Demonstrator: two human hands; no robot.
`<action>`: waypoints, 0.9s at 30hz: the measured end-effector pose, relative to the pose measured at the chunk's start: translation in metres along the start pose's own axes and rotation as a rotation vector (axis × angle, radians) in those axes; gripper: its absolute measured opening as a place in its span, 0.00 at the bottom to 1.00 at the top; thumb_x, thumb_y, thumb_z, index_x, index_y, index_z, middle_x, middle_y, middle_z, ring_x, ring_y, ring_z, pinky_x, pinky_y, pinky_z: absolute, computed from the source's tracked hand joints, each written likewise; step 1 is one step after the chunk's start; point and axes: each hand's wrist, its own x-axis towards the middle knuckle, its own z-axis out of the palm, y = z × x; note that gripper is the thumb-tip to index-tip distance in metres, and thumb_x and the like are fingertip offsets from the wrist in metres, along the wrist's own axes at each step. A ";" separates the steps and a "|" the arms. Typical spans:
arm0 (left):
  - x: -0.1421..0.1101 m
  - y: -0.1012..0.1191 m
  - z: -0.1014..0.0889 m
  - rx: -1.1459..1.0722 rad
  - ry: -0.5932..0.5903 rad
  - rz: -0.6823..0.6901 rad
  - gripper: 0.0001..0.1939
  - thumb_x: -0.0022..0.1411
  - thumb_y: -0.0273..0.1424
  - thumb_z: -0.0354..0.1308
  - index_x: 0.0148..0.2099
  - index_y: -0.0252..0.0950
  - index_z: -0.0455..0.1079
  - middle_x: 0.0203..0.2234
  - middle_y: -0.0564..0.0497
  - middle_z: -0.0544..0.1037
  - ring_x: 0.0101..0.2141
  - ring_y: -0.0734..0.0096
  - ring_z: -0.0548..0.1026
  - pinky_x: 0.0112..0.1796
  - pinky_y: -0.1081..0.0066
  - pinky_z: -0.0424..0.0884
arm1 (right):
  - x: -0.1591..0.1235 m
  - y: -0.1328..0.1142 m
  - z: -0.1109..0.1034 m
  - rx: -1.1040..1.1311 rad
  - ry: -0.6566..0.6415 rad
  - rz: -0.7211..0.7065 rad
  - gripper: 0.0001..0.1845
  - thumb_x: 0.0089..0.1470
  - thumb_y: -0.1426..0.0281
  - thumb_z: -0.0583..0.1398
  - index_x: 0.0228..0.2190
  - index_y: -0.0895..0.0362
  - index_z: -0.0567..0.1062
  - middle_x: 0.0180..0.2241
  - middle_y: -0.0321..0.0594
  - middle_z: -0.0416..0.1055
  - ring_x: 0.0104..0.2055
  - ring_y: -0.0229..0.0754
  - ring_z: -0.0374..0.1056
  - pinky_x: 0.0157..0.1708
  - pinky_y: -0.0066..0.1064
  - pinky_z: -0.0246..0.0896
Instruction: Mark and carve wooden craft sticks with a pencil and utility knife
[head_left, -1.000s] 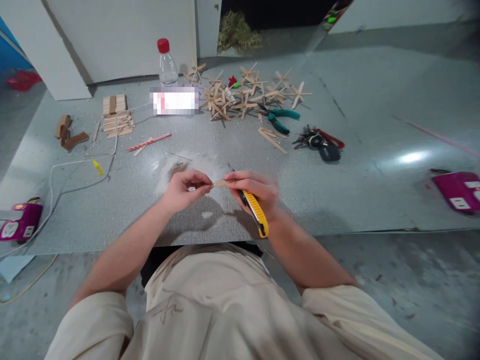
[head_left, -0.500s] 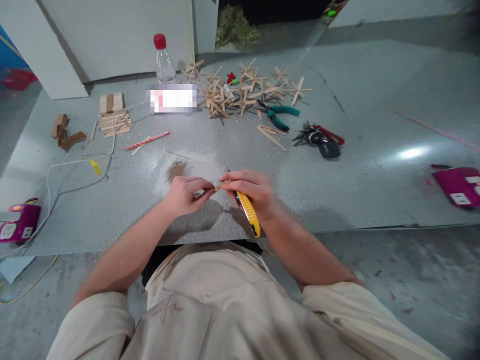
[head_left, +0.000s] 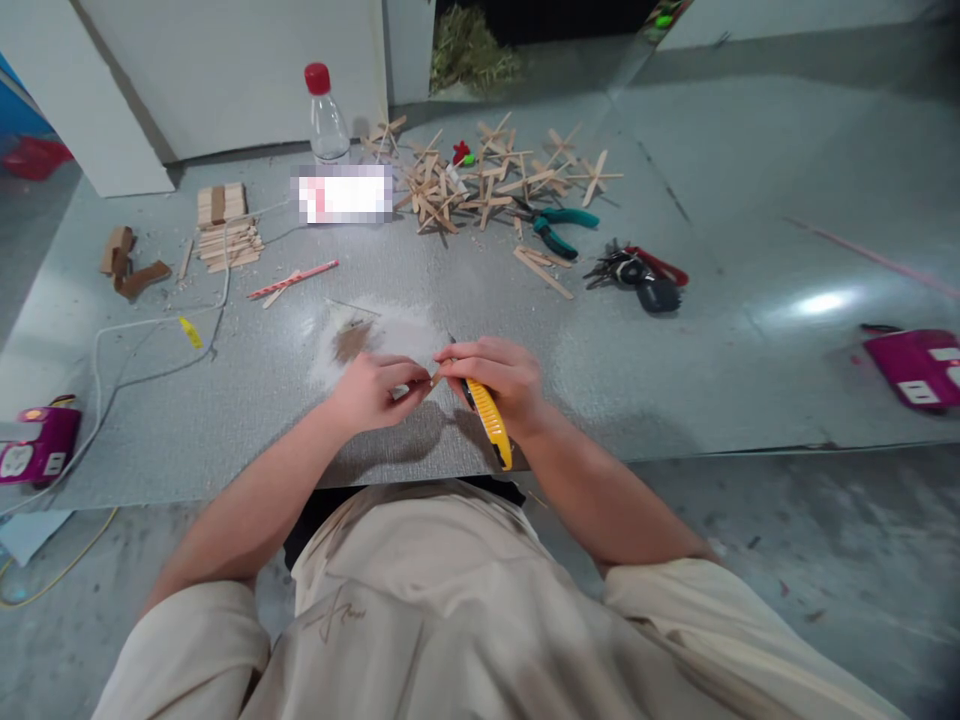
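My left hand [head_left: 369,392] is closed in a pinch on the end of a small piece of wooden stick [head_left: 436,378], mostly covered by fingertips. Against it, almost touching the left fingers, my right hand [head_left: 510,378] is closed around a yellow utility knife [head_left: 492,428]. The knife's handle points back toward my body, and its thin dark tip shows beyond the right fingers. Both hands hover just above the table near its front edge. Beyond them lie a patch of pale dust [head_left: 409,335] and a brown scrap [head_left: 352,343].
Crossed wooden sticks [head_left: 487,180] form a pile at the back, beside green-handled pliers [head_left: 559,243]. Keys [head_left: 634,275] lie to the right. On the left are stacked sticks [head_left: 229,240], a red striped pencil [head_left: 296,279], a white cable [head_left: 97,370] and a red-capped bottle [head_left: 328,125].
The knife handle has swung slightly left along with my right hand. My left hand stays nearly in place, still pinching the wooden piece.
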 end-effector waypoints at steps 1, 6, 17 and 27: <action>0.001 0.000 -0.001 -0.014 -0.001 -0.002 0.09 0.71 0.30 0.56 0.39 0.37 0.77 0.31 0.50 0.83 0.29 0.74 0.79 0.32 0.74 0.72 | 0.000 0.000 0.000 0.003 0.005 0.008 0.06 0.67 0.73 0.63 0.36 0.53 0.79 0.39 0.39 0.85 0.32 0.36 0.78 0.33 0.30 0.70; 0.004 0.003 -0.003 -0.098 0.003 -0.039 0.09 0.70 0.31 0.57 0.37 0.37 0.76 0.27 0.52 0.82 0.27 0.76 0.77 0.31 0.75 0.71 | 0.001 0.000 0.000 0.041 0.013 0.052 0.07 0.66 0.73 0.62 0.36 0.52 0.79 0.39 0.40 0.85 0.34 0.38 0.80 0.35 0.31 0.73; 0.009 0.004 -0.004 -0.349 -0.073 -0.318 0.09 0.65 0.33 0.60 0.36 0.35 0.78 0.27 0.51 0.82 0.26 0.75 0.77 0.30 0.75 0.74 | 0.000 0.000 -0.001 0.024 0.005 0.034 0.06 0.64 0.76 0.64 0.36 0.52 0.78 0.39 0.39 0.85 0.33 0.37 0.78 0.33 0.31 0.69; 0.008 0.002 -0.005 -0.543 -0.073 -0.501 0.13 0.62 0.38 0.64 0.35 0.32 0.78 0.27 0.48 0.81 0.27 0.74 0.76 0.31 0.73 0.73 | -0.003 0.001 -0.001 0.024 0.039 0.011 0.05 0.65 0.74 0.64 0.37 0.53 0.79 0.40 0.40 0.85 0.35 0.38 0.79 0.35 0.31 0.71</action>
